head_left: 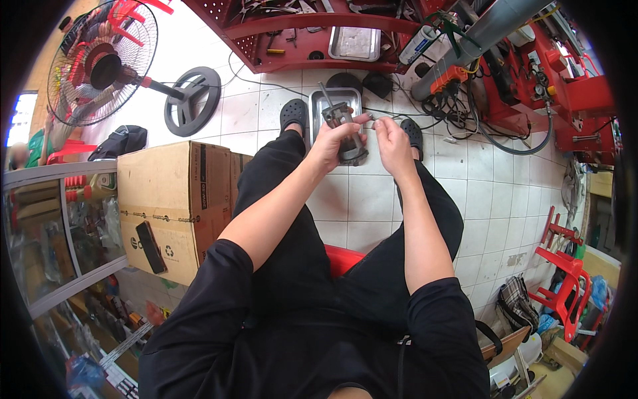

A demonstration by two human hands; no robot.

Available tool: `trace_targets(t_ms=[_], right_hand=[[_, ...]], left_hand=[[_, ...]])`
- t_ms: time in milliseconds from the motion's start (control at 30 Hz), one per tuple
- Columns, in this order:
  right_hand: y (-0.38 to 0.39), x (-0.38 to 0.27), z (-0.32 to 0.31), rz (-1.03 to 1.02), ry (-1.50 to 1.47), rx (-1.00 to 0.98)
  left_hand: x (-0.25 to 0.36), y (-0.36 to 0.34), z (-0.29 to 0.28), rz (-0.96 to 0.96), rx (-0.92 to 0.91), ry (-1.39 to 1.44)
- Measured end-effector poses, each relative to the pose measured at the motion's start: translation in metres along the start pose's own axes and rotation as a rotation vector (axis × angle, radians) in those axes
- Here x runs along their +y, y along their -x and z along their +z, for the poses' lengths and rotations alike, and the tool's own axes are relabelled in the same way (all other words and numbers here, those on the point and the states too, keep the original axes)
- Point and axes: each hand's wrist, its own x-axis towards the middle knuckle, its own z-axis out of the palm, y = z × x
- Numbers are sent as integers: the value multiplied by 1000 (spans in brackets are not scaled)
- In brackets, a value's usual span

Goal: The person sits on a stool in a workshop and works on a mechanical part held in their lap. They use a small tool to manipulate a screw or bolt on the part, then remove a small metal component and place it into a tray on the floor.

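Observation:
My left hand (327, 145) is wrapped round a dark metal mechanical part (353, 155), which has a round end plate, rods along its length and a thin shaft sticking out at the far end. It is held tilted above a silver metal tray (312, 110) on the floor between my feet. Just right of the part, my right hand (394, 145) is closed, thumb and fingertips pinched together. What lies in that pinch, if anything, is too small to make out.
Ahead stands a red tool cabinet (319, 35), with cables by its foot. A standing fan (100, 70) is far left. Nearer are a cardboard box (156, 176) with a phone (151, 247) on it and a glass case (60, 233). Red machinery (538, 80) and red stools (565, 279) stand right.

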Motion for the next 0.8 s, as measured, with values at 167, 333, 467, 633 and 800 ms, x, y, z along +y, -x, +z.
trace_targets(t_ms=[167, 333, 467, 633, 800], right_hand=[[0, -1, -5, 16, -73, -49], [1, 4, -1, 4, -111, -106], [2, -1, -1, 14, -46, -88], [-1, -6, -10, 58, -33, -25], [1, -3, -5, -10, -113, -63]], left_hand=[[-3, -1, -2, 45, 55, -67], [3, 1, 6, 94, 24, 17], [-1, -4, -4, 84, 31, -68], [-2, -5, -3, 37, 91, -158], [-2, -6, -4, 114, 47, -93]])
